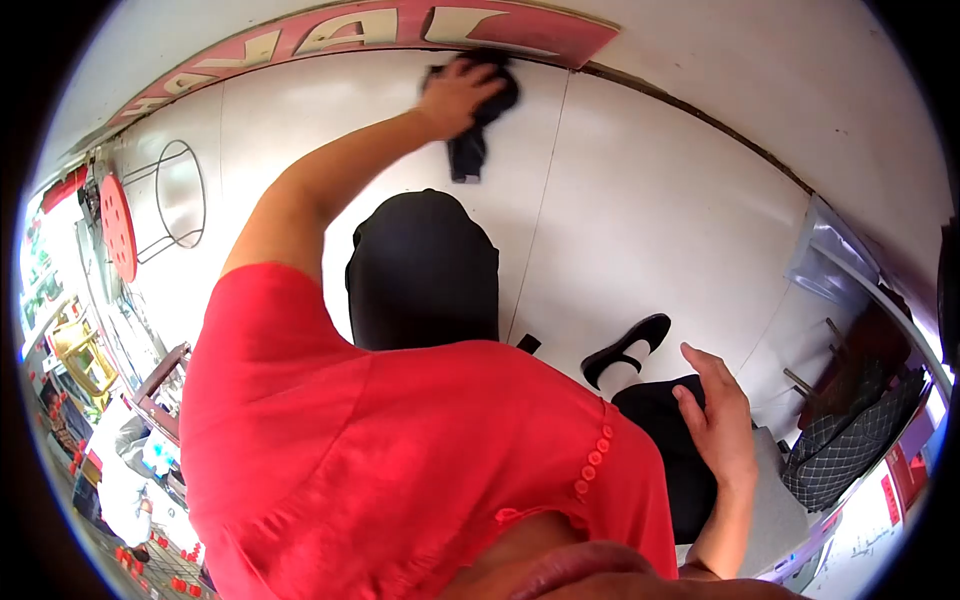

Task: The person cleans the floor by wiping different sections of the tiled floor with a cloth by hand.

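My left hand [460, 98] reaches far forward, its fingers closed over a dark, bunched black cloth [467, 155] by the white tiled floor. The cloth is blurred, with a strip hanging toward me that ends in a small pale patch. On the right, my right hand [715, 415] is held above my black-clad leg [685, 480], fingers apart and holding nothing. My other black-covered knee [425, 270] rises in the middle. A black shoe [627, 350] with a strap is on my foot to the right.
A pink board with large pale letters [350, 30] runs along the wall's base. To the left a red-topped stool [118, 228] appears on its side. A quilted black bag [845, 450] and a clear plastic piece [835, 255] are at right. Another person in white [122, 490] is at lower left.
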Tool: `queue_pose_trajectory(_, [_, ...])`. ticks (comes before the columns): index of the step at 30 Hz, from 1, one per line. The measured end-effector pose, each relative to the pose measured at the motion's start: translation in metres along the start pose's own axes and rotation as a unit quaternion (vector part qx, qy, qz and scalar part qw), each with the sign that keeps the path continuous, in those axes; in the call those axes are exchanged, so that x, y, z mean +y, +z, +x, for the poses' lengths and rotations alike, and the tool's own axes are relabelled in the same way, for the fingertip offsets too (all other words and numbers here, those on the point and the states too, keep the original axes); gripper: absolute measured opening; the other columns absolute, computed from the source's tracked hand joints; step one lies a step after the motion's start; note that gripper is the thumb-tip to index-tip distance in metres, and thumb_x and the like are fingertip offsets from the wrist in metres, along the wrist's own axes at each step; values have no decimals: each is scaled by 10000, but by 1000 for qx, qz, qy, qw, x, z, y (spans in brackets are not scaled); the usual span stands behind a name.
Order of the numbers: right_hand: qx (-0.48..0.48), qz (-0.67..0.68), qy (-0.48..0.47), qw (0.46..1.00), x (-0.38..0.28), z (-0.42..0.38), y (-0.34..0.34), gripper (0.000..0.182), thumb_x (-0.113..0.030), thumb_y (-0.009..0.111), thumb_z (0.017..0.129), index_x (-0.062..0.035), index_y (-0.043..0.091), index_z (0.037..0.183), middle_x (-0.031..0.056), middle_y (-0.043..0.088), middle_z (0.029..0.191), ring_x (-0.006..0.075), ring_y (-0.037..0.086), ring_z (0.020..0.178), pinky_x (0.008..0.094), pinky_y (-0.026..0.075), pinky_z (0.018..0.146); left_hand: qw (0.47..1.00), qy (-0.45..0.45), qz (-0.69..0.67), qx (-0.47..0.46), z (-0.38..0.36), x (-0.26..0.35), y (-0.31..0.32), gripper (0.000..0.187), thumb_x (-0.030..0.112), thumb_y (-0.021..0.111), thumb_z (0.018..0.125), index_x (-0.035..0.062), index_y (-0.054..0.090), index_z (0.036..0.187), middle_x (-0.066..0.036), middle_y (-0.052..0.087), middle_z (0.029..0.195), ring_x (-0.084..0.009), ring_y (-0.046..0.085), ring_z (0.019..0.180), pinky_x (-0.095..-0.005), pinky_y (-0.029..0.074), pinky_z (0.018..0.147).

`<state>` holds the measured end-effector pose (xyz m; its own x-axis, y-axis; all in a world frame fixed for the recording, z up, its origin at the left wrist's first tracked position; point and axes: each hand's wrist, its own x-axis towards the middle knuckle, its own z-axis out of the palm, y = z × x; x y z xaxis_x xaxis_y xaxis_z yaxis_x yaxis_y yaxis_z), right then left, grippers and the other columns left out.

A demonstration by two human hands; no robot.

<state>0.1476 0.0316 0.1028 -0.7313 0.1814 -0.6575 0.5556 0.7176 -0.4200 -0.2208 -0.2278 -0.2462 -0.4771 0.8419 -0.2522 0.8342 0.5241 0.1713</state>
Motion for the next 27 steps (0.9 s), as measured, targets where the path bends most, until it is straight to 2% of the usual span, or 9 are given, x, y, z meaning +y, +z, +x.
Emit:
queue_pose_trajectory(4, [-5, -44, -1, 999, 11, -2, 5, 470, -84, 685, 859, -59, 566, 1313, 173, 632, 1232, 374, 601, 1114, 425, 483, 950, 966, -248, 74, -18, -74, -109, -6, 598, 44, 608, 826, 238, 533, 1386, -87, 451, 1476, -422, 462, 1300, -495, 510, 1002])
queue_pose_trajectory(7, [23, -50, -13, 998, 13, -6, 2, 475, -80, 681, 854, -72, 569, 1316, 163, 630, 1243, 373, 598, 1118, 426, 478, 961, 879, -453, 102, -107, -102, -179, -28, 449, 244, 606, 881, 197, 600, 1328, -101, 565, 1364, -412, 550, 1230, -496, 523, 967])
queue_pose_trajectory(12, [45, -46, -17, 998, 8, -14, -4, 485, -81, 678, 858, -82, 570, 1331, 166, 624, 1268, 377, 594, 1137, 428, 472, 975, 993, -102, 10, 64, -72, -71, -85, 545, 254, 660, 777, 190, 606, 1315, -83, 614, 1302, -373, 590, 1168, -458, 523, 967])
queue_pose_trajectory(14, [64, -65, -18, 996, 5, -16, -3, 472, -89, 669, 867, -88, 574, 1329, 164, 628, 1263, 378, 600, 1130, 430, 478, 969, 997, -38, -59, -31, -31, -5, -103, 632, 249, 709, 804, 236, 527, 1409, -65, 543, 1407, -346, 522, 1264, -445, 511, 984])
queue_pose_trajectory(16, [78, -79, -14, 994, 2, -19, 0, 469, -80, 671, 865, -91, 579, 1324, 163, 632, 1258, 378, 601, 1126, 429, 478, 968, 989, 99, -112, 10, 7, 56, -108, 496, 185, 646, 771, 79, 606, 1254, -193, 632, 1172, -392, 584, 1118, -487, 506, 950])
queue_pose_trajectory(18, [80, -73, -7, 994, 2, -23, 1, 468, -78, 672, 865, -92, 579, 1324, 164, 632, 1256, 379, 602, 1124, 431, 478, 968, 979, 172, -104, -41, 41, 102, -94, 592, 156, 656, 749, 114, 561, 1332, -185, 580, 1283, -397, 559, 1172, -475, 501, 982])
queue_pose_trajectory(22, [73, -50, 10, 996, 7, -30, 4, 471, -70, 669, 868, -91, 576, 1329, 166, 633, 1254, 378, 601, 1124, 427, 477, 968, 969, 240, -56, -33, 98, 170, -23, 754, 209, 707, 792, 102, 403, 1473, -169, 450, 1432, -396, 459, 1297, -491, 484, 1011])
queue_pose_trajectory(25, [83, -70, 19, 994, 10, -31, 6, 470, -41, 659, 871, -99, 578, 1331, 152, 636, 1255, 367, 602, 1133, 420, 480, 964, 978, 144, 7, -153, 92, 205, -43, 803, 312, 749, 812, 111, 378, 1496, -141, 438, 1441, -407, 375, 1354, -508, 480, 1002])
queue_pose_trajectory(27, [81, -71, 23, 994, 8, -31, 6, 466, -43, 659, 874, -101, 580, 1330, 149, 636, 1257, 362, 605, 1133, 419, 483, 962, 964, 207, 20, -169, 80, 207, -41, 804, 312, 747, 819, 122, 372, 1504, -132, 434, 1448, -414, 377, 1347, -509, 488, 985])
